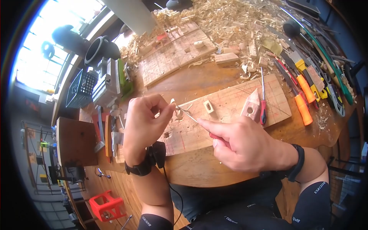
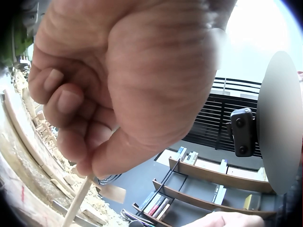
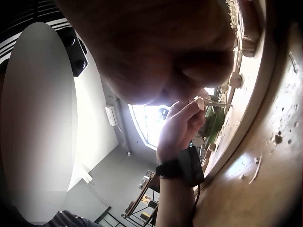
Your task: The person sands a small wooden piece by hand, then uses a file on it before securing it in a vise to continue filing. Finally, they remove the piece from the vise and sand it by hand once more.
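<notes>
Right hand (image 1: 245,145): fingers curled round red-handled tool (image 1: 214,136), forefinger straight | left hand (image 1: 147,120): pinching wood piece (image 1: 173,101)

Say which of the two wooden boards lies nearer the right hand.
The front board, close by the right hand and bearing the pointed wooden block; the rear board lies farther off, beside the wood shavings.

1 small, pale wooden piece (image 2: 113,193): pinched by the left hand (image 1: 147,119) between thumb and fingertips, 1 end jutting out. 1 slim, red-handled metal tool (image 1: 189,114): gripped in the right hand (image 1: 248,145), index finger extended along it, shaft slanting toward the piece; contact unclear.
</notes>
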`<state>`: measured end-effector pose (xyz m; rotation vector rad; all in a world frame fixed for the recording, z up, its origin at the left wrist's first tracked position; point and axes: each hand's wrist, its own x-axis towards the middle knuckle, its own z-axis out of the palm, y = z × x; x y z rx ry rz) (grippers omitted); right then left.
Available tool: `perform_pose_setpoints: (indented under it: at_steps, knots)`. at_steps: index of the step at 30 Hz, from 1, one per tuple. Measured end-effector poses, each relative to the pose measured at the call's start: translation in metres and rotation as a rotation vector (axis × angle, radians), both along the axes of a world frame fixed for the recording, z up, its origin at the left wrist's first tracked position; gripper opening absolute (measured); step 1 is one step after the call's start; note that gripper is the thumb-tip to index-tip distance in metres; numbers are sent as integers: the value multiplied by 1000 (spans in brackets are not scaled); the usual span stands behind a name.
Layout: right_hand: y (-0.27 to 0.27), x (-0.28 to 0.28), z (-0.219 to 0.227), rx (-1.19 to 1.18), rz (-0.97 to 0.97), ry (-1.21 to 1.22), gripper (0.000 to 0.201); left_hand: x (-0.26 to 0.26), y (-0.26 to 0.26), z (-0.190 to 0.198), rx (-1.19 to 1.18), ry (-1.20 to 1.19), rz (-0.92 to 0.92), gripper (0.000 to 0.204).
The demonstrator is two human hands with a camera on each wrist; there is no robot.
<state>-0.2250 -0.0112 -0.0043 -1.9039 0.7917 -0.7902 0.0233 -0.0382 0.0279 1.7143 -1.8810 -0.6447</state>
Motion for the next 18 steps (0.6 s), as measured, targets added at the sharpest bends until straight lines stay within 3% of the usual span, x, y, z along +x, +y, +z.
perform_pose_setpoints:
  at_steps: [18]
  knots:
    - [-1, -2, -1, 23, 35, 107, 49, -1, -1, 0, 1, -31, 23, 24]
